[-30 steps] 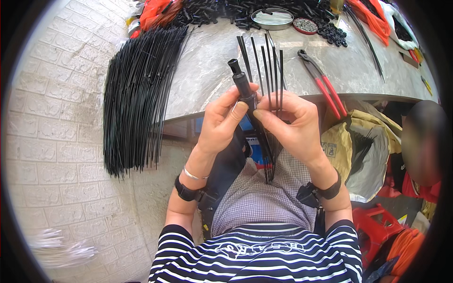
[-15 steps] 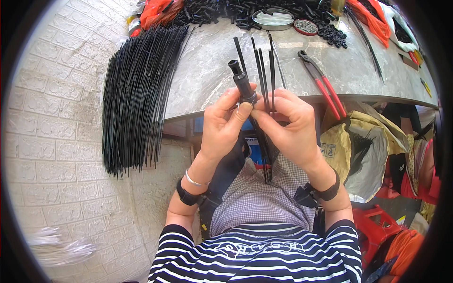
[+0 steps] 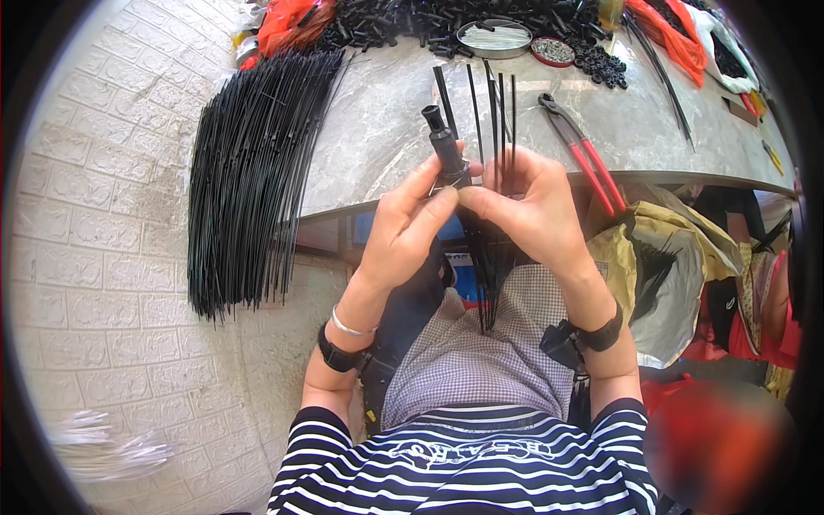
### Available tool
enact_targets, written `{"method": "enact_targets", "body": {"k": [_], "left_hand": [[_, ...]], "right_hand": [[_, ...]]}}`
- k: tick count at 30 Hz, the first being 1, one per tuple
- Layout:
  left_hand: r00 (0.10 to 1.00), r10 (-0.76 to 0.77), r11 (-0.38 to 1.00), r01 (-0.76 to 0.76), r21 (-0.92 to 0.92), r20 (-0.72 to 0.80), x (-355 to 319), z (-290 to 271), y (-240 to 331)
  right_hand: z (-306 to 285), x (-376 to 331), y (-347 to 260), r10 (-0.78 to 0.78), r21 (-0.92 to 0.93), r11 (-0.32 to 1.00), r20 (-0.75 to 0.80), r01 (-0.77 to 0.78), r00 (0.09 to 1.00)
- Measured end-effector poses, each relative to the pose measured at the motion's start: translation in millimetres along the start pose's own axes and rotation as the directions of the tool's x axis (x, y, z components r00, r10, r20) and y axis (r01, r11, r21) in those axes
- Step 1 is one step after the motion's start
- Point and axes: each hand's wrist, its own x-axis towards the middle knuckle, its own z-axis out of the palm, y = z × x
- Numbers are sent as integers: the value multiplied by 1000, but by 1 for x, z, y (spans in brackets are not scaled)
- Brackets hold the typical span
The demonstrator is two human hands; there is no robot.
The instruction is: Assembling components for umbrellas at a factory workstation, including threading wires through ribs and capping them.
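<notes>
In front of my chest, my left hand (image 3: 402,230) grips a black ribbed tube fitting (image 3: 446,150) between thumb and fingers, its narrow end tilted up and to the left. My right hand (image 3: 539,202) meets it at the tube's lower collar, thumb tip close to the left thumb. Several thin black rods (image 3: 501,120) rise between and behind the right fingers, fanned apart. Their lower ends run down under the hands and gather to a point (image 3: 487,322) above my lap. The fingertips hide what is pinched at the collar.
A thick bundle of black rods (image 3: 257,180) overhangs the table's left edge. Red-handled pliers (image 3: 586,159) lie at right. Farther back are a round tray (image 3: 495,49) of pale sticks, a red-rimmed tin (image 3: 554,53) and piled black parts (image 3: 386,21). An open sack (image 3: 665,292) stands below right.
The rods have spread farther apart and to the right. My right fingers have shifted up around them, while the tube has tipped and moved slightly right and down.
</notes>
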Motion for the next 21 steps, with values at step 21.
{"method": "enact_targets", "body": {"k": [21], "left_hand": [[993, -25, 980, 2, -201, -112, -14, -3, -11]], "right_hand": [[13, -23, 1, -124, 207, 969, -72, 137, 990]]}}
